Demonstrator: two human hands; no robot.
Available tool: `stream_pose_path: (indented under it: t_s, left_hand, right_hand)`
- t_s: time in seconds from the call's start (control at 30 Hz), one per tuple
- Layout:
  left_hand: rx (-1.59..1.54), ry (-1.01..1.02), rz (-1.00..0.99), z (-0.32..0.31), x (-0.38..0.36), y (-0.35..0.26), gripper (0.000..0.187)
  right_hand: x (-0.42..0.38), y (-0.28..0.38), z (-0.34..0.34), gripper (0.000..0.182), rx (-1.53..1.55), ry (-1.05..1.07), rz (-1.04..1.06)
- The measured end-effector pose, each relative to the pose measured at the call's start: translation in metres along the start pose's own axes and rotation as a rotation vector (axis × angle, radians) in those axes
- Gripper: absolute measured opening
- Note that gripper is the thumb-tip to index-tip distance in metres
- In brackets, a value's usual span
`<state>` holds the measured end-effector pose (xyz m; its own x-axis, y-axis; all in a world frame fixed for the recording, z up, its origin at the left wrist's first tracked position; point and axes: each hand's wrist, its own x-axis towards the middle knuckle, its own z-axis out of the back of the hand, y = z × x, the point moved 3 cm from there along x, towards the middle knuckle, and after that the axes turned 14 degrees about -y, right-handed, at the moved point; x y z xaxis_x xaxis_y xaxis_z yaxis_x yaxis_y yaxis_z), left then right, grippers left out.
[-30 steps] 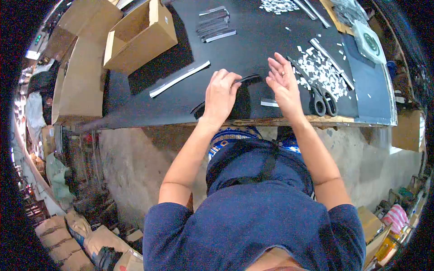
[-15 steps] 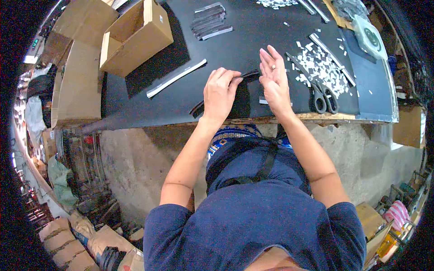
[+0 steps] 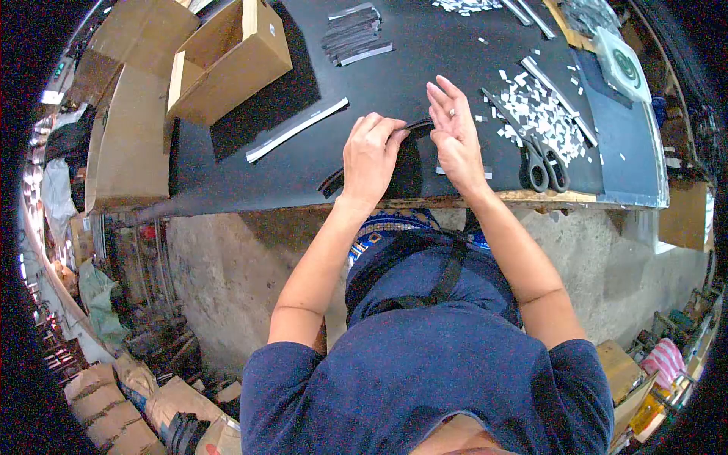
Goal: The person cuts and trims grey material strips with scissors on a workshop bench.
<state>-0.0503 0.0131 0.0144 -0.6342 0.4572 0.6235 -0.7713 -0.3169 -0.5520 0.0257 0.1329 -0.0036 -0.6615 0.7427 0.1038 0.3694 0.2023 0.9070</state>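
A dark, curved strip [image 3: 331, 183] passes under my left hand [image 3: 369, 158], whose thumb and index finger pinch it near its right part. The strip's right end reaches my right hand [image 3: 455, 136], which is raised with its upper fingers stretched out and its thumb against the strip's end. Beneath my right wrist, a short white piece [image 3: 486, 173] lies on the black tabletop [image 3: 303, 182]. Scissors [image 3: 544, 167] with dark handles rest to the right, beside a heap of small white pieces [image 3: 542, 114].
An open cardboard box [image 3: 235, 72] stands at the upper left. Near it lie a long white-edged strip [image 3: 297, 130] and a stack of dark strips [image 3: 353, 34]. A clear plastic-wrapped roll [image 3: 622, 64] is at the upper right. The table's wooden edge runs before my body.
My right hand has shifted slightly left, closer to my left hand, and its fingers have tilted a little. My left hand keeps its pinch on the dark strip.
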Motion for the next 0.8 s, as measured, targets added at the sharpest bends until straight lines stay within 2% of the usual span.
stream_pose_path:
  t_s: [0.23,0.3,0.33,0.43,0.53,0.8]
  left_hand:
    - [-0.007,-0.022,-0.015,0.0,0.0,0.0,0.007]
    - [-0.004,-0.019,-0.018,0.0,-0.001,0.001,0.007]
    - [-0.002,-0.016,-0.022,0.0,-0.001,0.001,0.007]
    - [0.024,-0.012,-0.015,0.0,-0.001,-0.001,0.008]
    - [0.034,-0.023,-0.018,0.0,-0.002,-0.001,0.007]
    - [0.031,-0.022,-0.014,0.002,-0.003,0.002,0.01]
  right_hand:
    - [0.004,0.006,0.006,0.078,-0.08,-0.025,0.042]
    - [0.011,0.011,0.011,0.064,-0.519,0.061,0.208]
    - [0.011,0.021,0.009,0.048,-0.627,0.051,0.36]
    - [0.015,0.024,0.011,0.039,-0.787,0.161,0.407]
    - [0.014,0.029,0.008,0.029,-0.887,0.223,0.522]
    - [0.025,0.017,0.005,0.011,-0.877,0.321,0.585]
